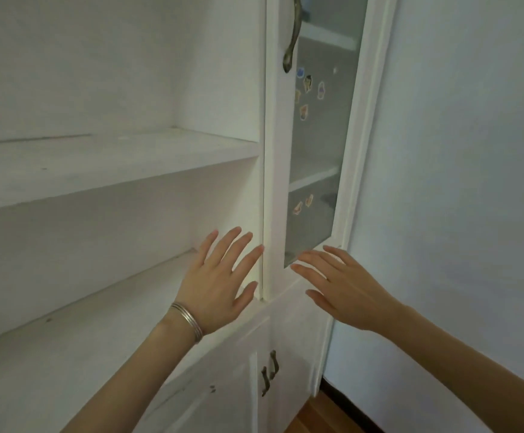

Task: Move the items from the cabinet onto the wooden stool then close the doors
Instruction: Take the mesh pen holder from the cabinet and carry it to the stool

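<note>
A pale wall (457, 151) fills the right side. The white cabinet (216, 73) takes up the left, its upper shelf (98, 164) and lower shelf (66, 332) exposed. At the cabinet's right edge stands the frosted-glass door (274, 182); whether it is fully closed I cannot tell. Below are the lower doors (223, 398) with small dark handles (270, 371), above a strip of wooden floor (317, 417). The left hand (213, 292), with fingers (223, 245) spread and released, hovers before the lower shelf beside the door's edge. The right hand (345, 295), fingers straight and holding nothing, reaches to the door's bottom corner. A curved metal handle (293, 32) hangs on the door, a silver bracelet (187, 321) circles the left wrist, and stickers (307, 84) dot the glass.
</note>
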`<action>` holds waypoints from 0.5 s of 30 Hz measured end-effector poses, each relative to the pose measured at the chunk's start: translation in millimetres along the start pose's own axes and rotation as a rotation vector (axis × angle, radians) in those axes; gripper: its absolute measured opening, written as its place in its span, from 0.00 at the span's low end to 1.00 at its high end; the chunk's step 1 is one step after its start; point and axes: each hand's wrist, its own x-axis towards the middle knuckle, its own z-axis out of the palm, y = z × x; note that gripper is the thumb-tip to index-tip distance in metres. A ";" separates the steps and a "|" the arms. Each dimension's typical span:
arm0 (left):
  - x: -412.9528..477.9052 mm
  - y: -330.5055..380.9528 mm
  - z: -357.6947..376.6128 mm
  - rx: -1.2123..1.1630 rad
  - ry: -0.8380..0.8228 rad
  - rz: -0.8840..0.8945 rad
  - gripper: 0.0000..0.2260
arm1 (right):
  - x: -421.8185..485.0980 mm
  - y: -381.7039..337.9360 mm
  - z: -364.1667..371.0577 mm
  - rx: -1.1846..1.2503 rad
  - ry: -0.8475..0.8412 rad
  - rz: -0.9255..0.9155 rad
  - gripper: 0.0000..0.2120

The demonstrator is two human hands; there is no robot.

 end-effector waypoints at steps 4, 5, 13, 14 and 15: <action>56.8 -19.8 -4.3 0.108 0.105 -0.055 0.23 | 40.7 56.0 5.9 -0.046 0.075 -0.110 0.18; 69.9 -24.9 -5.5 0.129 0.126 -0.082 0.22 | 52.1 69.3 6.7 -0.044 0.085 -0.127 0.19; 121.8 -52.8 -1.5 0.280 0.158 -0.325 0.26 | 143.9 129.4 23.3 -0.150 0.283 -0.296 0.20; 124.0 -52.3 -0.5 0.296 0.152 -0.341 0.26 | 151.0 131.4 25.0 -0.165 0.313 -0.322 0.19; 125.4 -52.8 0.5 0.314 0.153 -0.349 0.27 | 156.9 132.9 27.4 -0.185 0.337 -0.349 0.17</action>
